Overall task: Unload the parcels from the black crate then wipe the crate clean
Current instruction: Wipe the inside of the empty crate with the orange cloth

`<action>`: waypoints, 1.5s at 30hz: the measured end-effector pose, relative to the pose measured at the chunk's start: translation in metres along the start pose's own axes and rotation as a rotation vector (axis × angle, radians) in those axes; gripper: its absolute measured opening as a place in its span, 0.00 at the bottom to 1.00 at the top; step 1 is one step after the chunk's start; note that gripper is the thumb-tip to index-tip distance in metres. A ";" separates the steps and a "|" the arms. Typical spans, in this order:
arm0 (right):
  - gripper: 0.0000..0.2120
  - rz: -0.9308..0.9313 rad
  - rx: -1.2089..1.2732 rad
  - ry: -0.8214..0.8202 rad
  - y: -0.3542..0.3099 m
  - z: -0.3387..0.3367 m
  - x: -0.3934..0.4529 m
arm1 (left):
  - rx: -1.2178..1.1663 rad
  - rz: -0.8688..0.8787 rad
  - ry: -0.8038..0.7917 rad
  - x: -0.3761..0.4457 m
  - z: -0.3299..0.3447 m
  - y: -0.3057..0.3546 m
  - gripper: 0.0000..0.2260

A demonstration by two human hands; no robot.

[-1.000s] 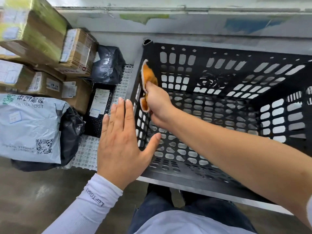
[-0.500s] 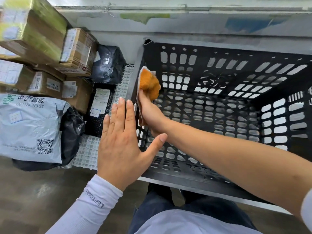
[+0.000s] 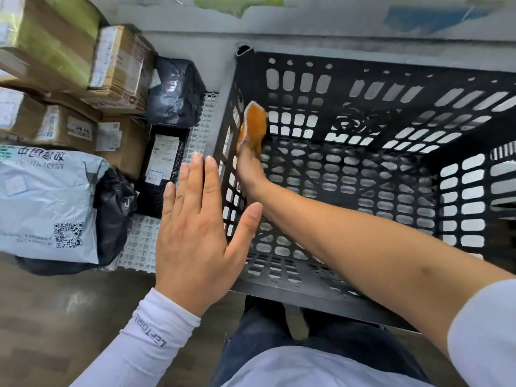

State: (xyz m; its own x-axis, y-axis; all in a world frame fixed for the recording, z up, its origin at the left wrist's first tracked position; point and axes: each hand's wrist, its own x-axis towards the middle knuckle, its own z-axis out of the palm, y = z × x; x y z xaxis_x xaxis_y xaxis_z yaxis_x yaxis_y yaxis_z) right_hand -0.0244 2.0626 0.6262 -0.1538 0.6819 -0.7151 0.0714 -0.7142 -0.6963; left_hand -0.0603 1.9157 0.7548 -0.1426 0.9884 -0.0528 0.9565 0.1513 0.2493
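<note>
The black slotted crate (image 3: 363, 60) stands before me with no parcels inside. My right hand (image 3: 250, 169) reaches into it and presses an orange cloth (image 3: 254, 125) against the inner left wall near the far corner; its fingers are mostly hidden behind the cloth. My left hand (image 3: 195, 230) lies flat with straight fingers against the outside of the crate's left wall, thumb over the rim. The parcels sit to the left: a grey mailer bag (image 3: 44, 202), brown cardboard boxes (image 3: 117, 65), a black bag (image 3: 173, 90) and a flat black parcel (image 3: 164, 169).
A white plastic grid mat (image 3: 139, 247) lies under the parcels and beside the crate. A pale wall (image 3: 307, 20) runs close behind the crate. My legs (image 3: 279, 331) are at the crate's near edge. Brown floor (image 3: 42, 317) spreads at lower left.
My right hand has slid the orange cloth up along the inner left wall toward the far corner. My left hand has stayed pressed against the crate's side.
</note>
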 end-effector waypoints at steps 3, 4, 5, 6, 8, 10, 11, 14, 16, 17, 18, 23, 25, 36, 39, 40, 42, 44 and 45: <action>0.33 0.025 0.035 0.022 -0.004 -0.006 0.007 | 0.003 -0.001 0.003 0.000 0.000 0.000 0.40; 0.30 0.027 0.028 0.032 -0.003 -0.006 0.008 | 0.003 0.000 0.005 -0.001 0.000 0.000 0.40; 0.28 0.016 -0.007 0.035 -0.003 -0.007 0.008 | 0.005 0.000 0.008 -0.001 0.000 0.000 0.40; 0.27 -0.005 -0.061 0.026 -0.003 -0.007 0.007 | 0.005 -0.001 0.011 -0.002 0.000 0.000 0.40; 0.27 -0.079 -0.167 0.009 -0.002 -0.010 0.002 | 0.003 -0.004 0.017 -0.002 -0.001 0.000 0.40; 0.30 -0.128 -0.208 0.006 -0.003 -0.015 -0.009 | -0.001 -0.010 0.010 -0.001 -0.001 0.001 0.39; 0.32 -0.157 -0.231 0.020 -0.004 -0.018 -0.016 | -0.004 -0.013 0.005 -0.001 -0.001 0.001 0.39; 0.31 -0.262 -0.289 -0.023 -0.006 -0.025 -0.045 | -0.024 -0.021 -0.002 -0.001 -0.003 0.001 0.39; 0.27 -0.312 -0.292 -0.101 -0.002 -0.032 -0.067 | -0.043 -0.028 -0.011 -0.001 -0.003 0.001 0.40; 0.26 -0.331 -0.293 -0.145 0.001 -0.035 -0.078 | -0.052 -0.032 -0.015 -0.001 -0.003 0.001 0.40; 0.25 -0.356 -0.295 -0.194 0.005 -0.038 -0.088 | -0.062 -0.034 -0.018 -0.001 -0.003 0.001 0.40; 0.32 -0.468 -0.403 -0.351 0.025 -0.041 -0.110 | -0.094 -0.028 -0.009 -0.001 -0.002 -0.001 0.41; 0.35 -0.462 -0.409 -0.310 0.025 -0.039 -0.104 | -0.091 -0.027 -0.012 -0.002 -0.002 -0.001 0.41; 0.27 -0.096 -0.288 -0.066 0.022 -0.016 -0.005 | -0.161 -0.028 -0.010 -0.001 -0.002 -0.002 0.40; 0.23 -0.033 -0.351 0.048 0.044 -0.020 0.022 | -0.204 -0.025 -0.017 -0.001 -0.004 -0.002 0.40; 0.23 -0.061 -0.447 0.048 0.048 -0.018 0.027 | -0.215 -0.026 -0.019 -0.001 -0.004 -0.002 0.40; 0.22 -0.074 -0.529 0.023 0.057 -0.014 0.040 | -0.228 -0.023 -0.025 -0.001 -0.005 -0.002 0.41; 0.24 -0.023 -0.417 0.035 0.061 -0.010 0.048 | -0.248 -0.016 -0.024 -0.002 -0.005 -0.003 0.41; 0.27 -0.031 -0.360 0.072 0.063 -0.007 0.046 | -0.258 -0.015 -0.018 -0.001 -0.005 -0.003 0.41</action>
State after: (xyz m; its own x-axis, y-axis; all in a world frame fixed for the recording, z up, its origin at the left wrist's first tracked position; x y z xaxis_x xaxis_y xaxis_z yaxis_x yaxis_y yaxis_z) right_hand -0.0203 2.0496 0.5490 -0.0925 0.7209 -0.6868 0.4123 -0.6001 -0.6855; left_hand -0.0646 1.9142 0.7589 -0.1491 0.9860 -0.0752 0.8575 0.1668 0.4867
